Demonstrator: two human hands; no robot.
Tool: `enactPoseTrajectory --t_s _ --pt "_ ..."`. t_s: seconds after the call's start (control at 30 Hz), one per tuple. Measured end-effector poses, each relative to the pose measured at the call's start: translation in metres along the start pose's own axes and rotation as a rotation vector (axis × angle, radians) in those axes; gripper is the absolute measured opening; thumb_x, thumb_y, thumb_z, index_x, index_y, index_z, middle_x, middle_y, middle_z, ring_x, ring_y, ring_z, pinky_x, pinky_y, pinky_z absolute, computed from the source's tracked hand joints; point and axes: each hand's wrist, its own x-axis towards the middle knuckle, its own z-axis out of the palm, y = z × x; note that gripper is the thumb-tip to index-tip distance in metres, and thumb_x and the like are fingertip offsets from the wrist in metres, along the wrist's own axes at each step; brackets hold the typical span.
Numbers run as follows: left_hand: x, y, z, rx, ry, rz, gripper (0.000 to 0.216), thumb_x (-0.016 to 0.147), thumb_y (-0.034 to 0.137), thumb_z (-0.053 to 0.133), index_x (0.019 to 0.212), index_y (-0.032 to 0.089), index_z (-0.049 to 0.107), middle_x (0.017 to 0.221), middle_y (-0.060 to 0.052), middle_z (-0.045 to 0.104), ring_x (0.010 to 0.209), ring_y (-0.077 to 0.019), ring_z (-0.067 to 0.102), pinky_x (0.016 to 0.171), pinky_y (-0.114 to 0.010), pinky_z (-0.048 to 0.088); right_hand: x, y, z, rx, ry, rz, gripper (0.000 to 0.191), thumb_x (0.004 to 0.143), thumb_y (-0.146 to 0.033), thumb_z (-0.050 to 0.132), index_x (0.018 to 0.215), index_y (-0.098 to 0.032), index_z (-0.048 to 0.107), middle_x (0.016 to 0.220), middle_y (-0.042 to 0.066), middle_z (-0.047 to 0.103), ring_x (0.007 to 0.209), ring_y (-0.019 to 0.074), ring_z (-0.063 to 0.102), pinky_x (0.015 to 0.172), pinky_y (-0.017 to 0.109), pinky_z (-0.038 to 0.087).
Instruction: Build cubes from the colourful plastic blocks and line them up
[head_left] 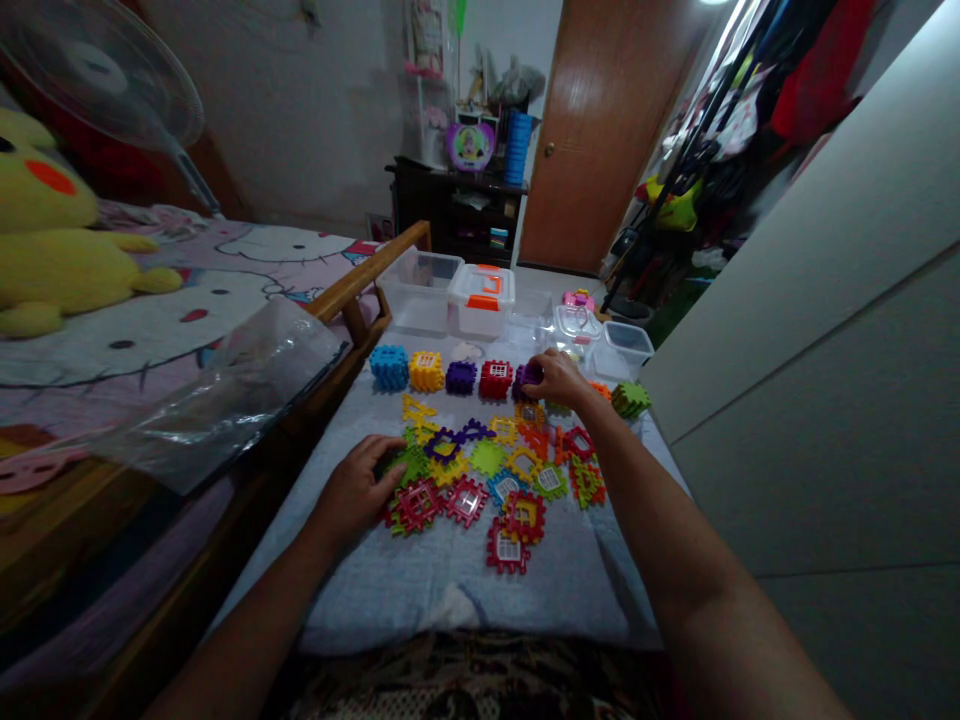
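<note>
My right hand (561, 380) reaches to the row of stacked plastic building tiles and closes its fingers on a purple tile stack (523, 382). My left hand (361, 488) rests at the left edge of a loose heap, thumb and fingers apart, touching green building tiles (409, 462). In the heap lie red tiles (466, 500), yellow tiles (523, 463) and a blue tile (504, 486), all with notched edges. Left of my right hand stand a blue stack (389, 368), a yellow stack (426, 371), another purple stack (460, 378) and a red stack (496, 380).
A blue cloth (555, 600) covers the table. Clear plastic boxes (420, 290) stand at its far end, one lidded box (481, 300) with orange clips. A green stack (630, 399) sits far right. The wooden bed rail (367, 275) runs along the left, a white cabinet (810, 350) along the right.
</note>
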Motion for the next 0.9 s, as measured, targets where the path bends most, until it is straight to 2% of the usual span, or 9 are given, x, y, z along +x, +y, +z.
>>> enactPoseTrajectory --t_s 0.13,0.2,0.27,0.3,0.37,0.43,0.53,0.77,0.9 --pt "0.001 0.002 -0.001 0.0 0.005 -0.007 0.032 0.084 0.041 0.054 0.106 0.02 0.064 0.107 -0.008 0.066 0.1 -0.0247 0.063 0.092 -0.039 0.05 -0.011 0.005 -0.003 0.068 0.096 0.009 0.055 0.072 -0.037 0.074 0.119 -0.012 0.063 0.114 0.015 0.061 0.103 0.0272 0.056 0.092 0.037 0.043" --pt "0.001 0.003 -0.001 0.004 0.008 -0.006 0.032 0.084 0.041 0.055 0.106 0.021 0.065 0.107 -0.008 0.066 0.099 -0.0246 0.063 0.092 -0.039 0.051 -0.025 0.009 -0.006 0.133 0.189 0.015 0.046 0.075 -0.031 0.07 0.117 -0.013 0.062 0.112 0.014 0.062 0.102 0.0254 0.057 0.092 0.037 0.044" --pt "0.001 0.003 -0.001 0.008 0.015 0.004 0.031 0.084 0.042 0.055 0.105 0.021 0.065 0.106 -0.008 0.066 0.098 -0.0244 0.063 0.091 -0.038 0.051 -0.044 0.01 -0.007 0.192 0.227 0.01 0.024 0.08 -0.023 0.062 0.103 -0.016 0.066 0.101 0.01 0.065 0.093 0.022 0.059 0.087 0.034 0.045" --pt "0.001 0.003 -0.001 0.01 0.02 0.01 0.031 0.084 0.043 0.055 0.104 0.021 0.065 0.105 -0.007 0.066 0.098 -0.0243 0.064 0.091 -0.038 0.051 -0.054 0.008 -0.006 0.213 0.202 -0.008 0.017 0.083 -0.02 0.057 0.097 -0.017 0.067 0.096 0.008 0.065 0.089 0.0205 0.06 0.085 0.033 0.046" --pt "0.001 0.002 -0.001 0.013 0.025 0.018 0.031 0.084 0.043 0.055 0.103 0.021 0.065 0.104 -0.007 0.067 0.097 -0.0241 0.064 0.091 -0.038 0.051 -0.073 0.001 0.0 0.239 0.1 -0.069 0.018 0.087 -0.017 0.051 0.089 -0.018 0.069 0.09 0.007 0.066 0.086 0.0187 0.06 0.084 0.031 0.045" --pt "0.001 0.001 0.0 0.019 0.023 0.016 0.031 0.084 0.043 0.055 0.102 0.02 0.065 0.105 -0.007 0.067 0.097 -0.0243 0.064 0.09 -0.038 0.051 -0.085 -0.008 0.009 0.223 0.056 -0.114 0.023 0.087 -0.013 0.049 0.096 -0.016 0.07 0.1 0.009 0.067 0.095 0.0197 0.06 0.09 0.032 0.043" --pt "0.001 0.001 0.0 0.022 0.023 0.006 0.032 0.084 0.043 0.054 0.104 0.02 0.065 0.106 -0.008 0.066 0.099 -0.0243 0.063 0.091 -0.038 0.05 -0.093 -0.021 0.021 0.155 0.009 -0.11 0.028 0.087 -0.012 0.047 0.1 -0.017 0.071 0.105 0.01 0.066 0.097 0.0208 0.057 0.09 0.033 0.042" --pt "0.0 0.002 -0.001 0.008 0.016 0.009 0.03 0.086 0.041 0.053 0.105 0.02 0.064 0.108 -0.008 0.065 0.1 -0.0237 0.063 0.093 -0.037 0.05 -0.103 -0.019 0.025 0.165 0.01 -0.061 0.023 0.078 -0.008 0.049 0.082 -0.017 0.071 0.099 0.01 0.063 0.095 0.0216 0.055 0.089 0.034 0.041" --pt "0.0 0.001 -0.001 0.016 0.005 0.021 0.03 0.087 0.04 0.052 0.105 0.02 0.064 0.107 -0.008 0.065 0.101 -0.0239 0.062 0.093 -0.038 0.049 -0.109 -0.011 0.026 0.155 0.067 0.001 0.021 0.084 -0.015 0.051 0.094 -0.016 0.069 0.105 0.011 0.064 0.097 0.0234 0.055 0.091 0.036 0.04"
